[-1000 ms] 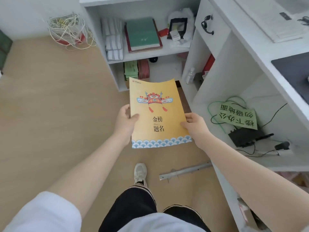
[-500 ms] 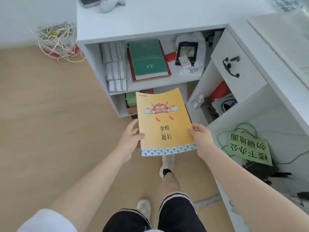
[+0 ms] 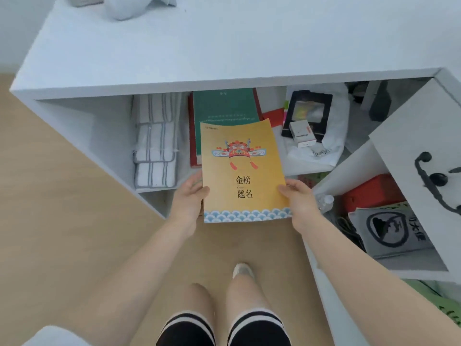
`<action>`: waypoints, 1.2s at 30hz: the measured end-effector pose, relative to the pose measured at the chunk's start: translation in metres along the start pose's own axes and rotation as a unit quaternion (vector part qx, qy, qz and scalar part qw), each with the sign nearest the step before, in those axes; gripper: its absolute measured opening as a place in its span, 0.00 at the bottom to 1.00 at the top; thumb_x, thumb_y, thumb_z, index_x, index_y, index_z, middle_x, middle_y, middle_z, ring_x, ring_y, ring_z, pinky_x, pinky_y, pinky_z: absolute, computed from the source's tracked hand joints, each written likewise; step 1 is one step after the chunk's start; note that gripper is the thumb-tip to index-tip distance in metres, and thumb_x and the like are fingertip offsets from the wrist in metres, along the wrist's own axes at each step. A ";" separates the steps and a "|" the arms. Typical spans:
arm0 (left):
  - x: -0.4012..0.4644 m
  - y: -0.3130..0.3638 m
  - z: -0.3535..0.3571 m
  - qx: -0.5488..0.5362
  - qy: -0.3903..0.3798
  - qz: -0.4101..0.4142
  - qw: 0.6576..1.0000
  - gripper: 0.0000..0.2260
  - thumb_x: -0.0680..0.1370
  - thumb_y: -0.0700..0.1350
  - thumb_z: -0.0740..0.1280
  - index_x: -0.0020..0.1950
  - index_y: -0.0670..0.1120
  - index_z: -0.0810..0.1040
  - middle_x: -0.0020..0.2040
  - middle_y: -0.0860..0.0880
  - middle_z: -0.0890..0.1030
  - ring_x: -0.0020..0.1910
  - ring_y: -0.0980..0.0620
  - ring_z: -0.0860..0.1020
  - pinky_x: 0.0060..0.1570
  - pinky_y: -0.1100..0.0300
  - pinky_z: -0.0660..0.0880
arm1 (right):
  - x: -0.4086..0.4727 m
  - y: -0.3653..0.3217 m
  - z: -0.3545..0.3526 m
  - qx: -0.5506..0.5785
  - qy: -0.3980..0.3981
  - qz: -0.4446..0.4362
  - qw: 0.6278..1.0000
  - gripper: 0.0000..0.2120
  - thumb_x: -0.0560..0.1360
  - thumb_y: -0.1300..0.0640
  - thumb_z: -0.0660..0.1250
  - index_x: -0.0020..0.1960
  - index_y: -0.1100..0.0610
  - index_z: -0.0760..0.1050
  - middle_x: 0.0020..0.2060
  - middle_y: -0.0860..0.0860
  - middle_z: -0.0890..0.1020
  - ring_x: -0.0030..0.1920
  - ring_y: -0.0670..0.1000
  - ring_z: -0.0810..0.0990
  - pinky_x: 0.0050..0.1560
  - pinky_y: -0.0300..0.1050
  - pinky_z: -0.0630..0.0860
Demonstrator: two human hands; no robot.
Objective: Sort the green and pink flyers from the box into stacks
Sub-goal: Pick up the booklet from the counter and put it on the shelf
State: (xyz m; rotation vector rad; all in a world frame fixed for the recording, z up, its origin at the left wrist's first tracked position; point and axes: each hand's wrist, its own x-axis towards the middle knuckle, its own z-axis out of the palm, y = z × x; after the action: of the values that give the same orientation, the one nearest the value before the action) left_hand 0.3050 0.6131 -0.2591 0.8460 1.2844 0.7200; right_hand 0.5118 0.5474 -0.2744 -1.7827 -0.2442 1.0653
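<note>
Closer now to the white shelf (image 3: 74,113), my left hand (image 3: 188,196) and right hand (image 3: 298,198) pinch the yellow booklet (image 3: 243,171) by its side edges, thumbs on top.

Lying on the white shelf (image 3: 309,168): folded striped towels (image 3: 156,141), a green book (image 3: 224,108). Sitting beside them: a white bag (image 3: 331,148).

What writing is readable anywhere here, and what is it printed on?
"金榜题名": large black characters on the yellow booklet held by the left hand and right hand.
Small line at the booklet's top left corner: too small to read.
Gold lettering on the green book: blurred.
Characters on the grey bag: unclear.
Small white box print: unreadable.
</note>
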 end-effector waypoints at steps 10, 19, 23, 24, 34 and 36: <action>0.190 -0.022 0.003 0.009 0.022 0.165 0.986 0.18 0.78 0.31 0.58 0.68 0.40 0.68 0.60 0.47 0.78 0.55 0.49 0.78 0.57 0.56 0.75 | 0.168 0.012 0.093 0.041 -0.037 -0.186 0.981 0.06 0.75 0.66 0.64 0.49 0.58 0.75 0.42 0.52 0.80 0.42 0.51 0.77 0.42 0.40 0.75; 0.252 0.005 0.025 0.185 0.096 0.244 0.947 0.15 0.74 0.29 0.57 0.34 0.46 0.71 0.33 0.48 0.73 0.34 0.49 0.71 0.32 0.61 0.66 | 0.220 -0.031 0.117 -0.185 0.058 -0.311 0.930 0.12 0.74 0.63 0.67 0.54 0.70 0.76 0.55 0.61 0.80 0.56 0.59 0.78 0.54 0.48 0.75; 0.263 0.009 0.029 0.381 0.144 0.256 0.877 0.11 0.73 0.30 0.56 0.50 0.34 0.76 0.51 0.36 0.78 0.53 0.37 0.75 0.49 0.52 0.73 | 0.233 -0.033 0.119 -0.292 0.090 -0.323 0.896 0.11 0.73 0.60 0.68 0.51 0.67 0.77 0.51 0.62 0.81 0.49 0.62 0.80 0.49 0.52 0.77; 0.264 0.008 0.031 0.398 0.149 0.253 0.869 0.13 0.74 0.31 0.56 0.56 0.34 0.75 0.58 0.35 0.76 0.58 0.37 0.73 0.55 0.51 0.71 | 0.238 -0.033 0.118 -0.313 0.094 -0.326 0.887 0.08 0.73 0.58 0.69 0.48 0.62 0.78 0.50 0.59 0.81 0.47 0.60 0.81 0.47 0.50 0.78; 0.224 -0.035 0.020 0.376 0.092 0.420 0.821 0.19 0.78 0.41 0.61 0.69 0.44 0.69 0.69 0.47 0.69 0.70 0.49 0.62 0.68 0.63 0.56 | 0.219 0.014 0.102 -0.311 0.170 -0.561 0.749 0.16 0.75 0.51 0.64 0.58 0.60 0.74 0.52 0.57 0.77 0.52 0.56 0.73 0.51 0.46 0.68; 0.197 -0.061 0.009 0.351 0.054 0.521 0.776 0.16 0.76 0.40 0.60 0.64 0.42 0.74 0.62 0.50 0.73 0.64 0.56 0.65 0.64 0.72 0.57 | 0.192 0.036 0.094 -0.291 0.093 -0.656 0.690 0.12 0.75 0.55 0.61 0.55 0.60 0.73 0.45 0.55 0.78 0.42 0.48 0.72 0.41 0.42 0.67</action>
State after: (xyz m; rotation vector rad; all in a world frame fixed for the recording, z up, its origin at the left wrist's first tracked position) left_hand 0.3438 0.7469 -0.4118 2.2555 1.1095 1.1620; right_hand 0.5440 0.7053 -0.4199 -1.5711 -1.5856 -0.3067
